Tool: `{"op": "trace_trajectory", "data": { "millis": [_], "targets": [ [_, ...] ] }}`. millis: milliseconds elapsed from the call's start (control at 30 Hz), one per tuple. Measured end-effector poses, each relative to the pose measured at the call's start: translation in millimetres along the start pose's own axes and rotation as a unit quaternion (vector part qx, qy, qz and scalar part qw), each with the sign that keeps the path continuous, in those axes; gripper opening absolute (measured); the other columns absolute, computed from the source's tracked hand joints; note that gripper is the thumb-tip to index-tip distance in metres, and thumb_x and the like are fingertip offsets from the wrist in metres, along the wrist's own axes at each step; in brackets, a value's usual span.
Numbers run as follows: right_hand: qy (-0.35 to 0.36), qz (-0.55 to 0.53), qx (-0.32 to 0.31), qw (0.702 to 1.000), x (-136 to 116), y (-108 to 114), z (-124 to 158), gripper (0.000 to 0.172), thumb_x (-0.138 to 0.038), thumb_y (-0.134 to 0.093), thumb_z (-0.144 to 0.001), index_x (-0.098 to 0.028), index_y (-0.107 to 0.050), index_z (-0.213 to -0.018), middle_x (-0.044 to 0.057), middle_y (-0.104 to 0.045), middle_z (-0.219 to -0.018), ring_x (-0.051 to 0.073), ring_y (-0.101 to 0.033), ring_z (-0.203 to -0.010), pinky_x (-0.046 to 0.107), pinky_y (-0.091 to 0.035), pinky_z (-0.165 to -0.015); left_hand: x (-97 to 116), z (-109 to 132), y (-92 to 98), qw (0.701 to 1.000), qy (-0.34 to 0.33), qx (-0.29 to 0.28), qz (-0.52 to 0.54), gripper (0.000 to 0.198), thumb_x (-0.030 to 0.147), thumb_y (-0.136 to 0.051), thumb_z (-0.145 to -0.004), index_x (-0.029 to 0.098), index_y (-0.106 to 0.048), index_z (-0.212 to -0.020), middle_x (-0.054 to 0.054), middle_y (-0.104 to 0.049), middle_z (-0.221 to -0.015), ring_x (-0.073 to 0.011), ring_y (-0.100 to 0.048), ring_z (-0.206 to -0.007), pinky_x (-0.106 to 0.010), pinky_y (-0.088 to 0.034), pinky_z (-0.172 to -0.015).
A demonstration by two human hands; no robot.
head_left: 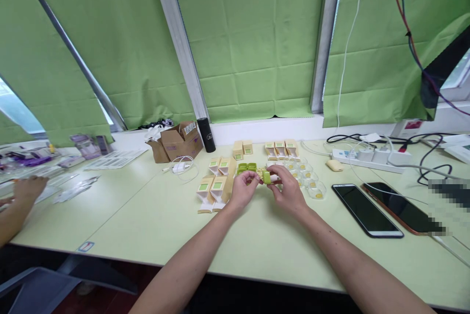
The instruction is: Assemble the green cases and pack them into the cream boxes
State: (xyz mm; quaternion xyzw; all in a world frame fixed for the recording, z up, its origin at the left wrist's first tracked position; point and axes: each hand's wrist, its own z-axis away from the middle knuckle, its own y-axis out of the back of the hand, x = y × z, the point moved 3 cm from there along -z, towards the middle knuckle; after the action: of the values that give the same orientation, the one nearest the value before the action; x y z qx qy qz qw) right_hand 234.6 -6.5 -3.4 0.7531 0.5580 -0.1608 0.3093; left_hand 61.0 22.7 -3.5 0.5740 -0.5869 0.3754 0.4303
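My left hand (243, 188) and my right hand (288, 188) meet over the pale green table (154, 226), fingers pinched together on a small green case (266, 177) held between them. Just behind the hands lies another green piece (246, 167). Small tan boxes with green panels (215, 187) stand to the left of my left hand, and more of them (282, 149) stand farther back. Several clear plastic cups (312, 184) sit right of my right hand.
Two dark phones (367, 211) lie at the right, near a white power strip (370, 159) with cables. A brown cardboard box (176, 145) and a black cylinder (205, 134) stand at the back. Another person's hand (27, 189) works at the far left among purple packets.
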Motion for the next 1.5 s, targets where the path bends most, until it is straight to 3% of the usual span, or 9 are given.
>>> {"op": "trace_trajectory", "data": {
  "millis": [500, 967, 1200, 1500],
  "targets": [
    [0.004, 0.005, 0.018, 1.0, -0.9, 0.9, -0.8, 0.045, -0.007, -0.058, -0.087, -0.027, -0.061, -0.127, 0.012, -0.066, -0.126, 0.027, -0.071, -0.105, 0.041, -0.07, -0.076, 4.5, 1.0, -0.9, 1.0, 0.009, 0.002, 0.021, 0.028, 0.04, -0.082, -0.081, 0.016, -0.069, -0.082, -0.005, -0.077, -0.079, -0.0177, -0.073, -0.076, -0.029, -0.056, -0.078],
    [-0.041, -0.016, 0.028, 0.999, -0.8, 1.8, -2.1, 0.041, -0.013, -0.06, -0.088, -0.027, -0.062, -0.126, 0.01, -0.065, -0.127, 0.025, -0.071, -0.104, 0.04, -0.07, -0.076, 2.4, -1.5, 2.6, 0.998, 0.033, 0.013, 0.058, 0.033, 0.045, -0.083, -0.08, 0.016, -0.069, -0.085, -0.006, -0.078, -0.077, -0.0181, -0.073, -0.075, -0.026, -0.05, -0.067],
    [-0.056, -0.002, 0.037, 0.998, -0.1, 3.9, -2.8, 0.038, -0.019, -0.062, -0.092, -0.028, -0.062, -0.129, 0.01, -0.064, -0.13, 0.026, -0.068, -0.108, 0.042, -0.07, -0.079, -1.3, -6.5, 14.4, 0.995, 0.021, 0.076, 0.066, 0.034, 0.046, -0.081, -0.082, 0.018, -0.062, -0.088, -0.005, -0.076, -0.074, -0.0153, -0.067, -0.068, -0.024, -0.045, -0.062],
    [-0.021, 0.012, 0.03, 0.999, 0.0, 4.2, -0.9, 0.044, -0.016, -0.059, -0.095, -0.03, -0.06, -0.137, 0.012, -0.054, -0.132, 0.028, -0.062, -0.122, 0.046, -0.07, -0.088, 0.0, -2.7, 9.5, 0.998, -0.027, 0.054, 0.024, 0.041, 0.049, -0.082, -0.085, 0.02, -0.055, -0.094, 0.001, -0.071, -0.079, -0.0154, -0.072, -0.078, -0.025, -0.048, -0.069]
  ]
}}
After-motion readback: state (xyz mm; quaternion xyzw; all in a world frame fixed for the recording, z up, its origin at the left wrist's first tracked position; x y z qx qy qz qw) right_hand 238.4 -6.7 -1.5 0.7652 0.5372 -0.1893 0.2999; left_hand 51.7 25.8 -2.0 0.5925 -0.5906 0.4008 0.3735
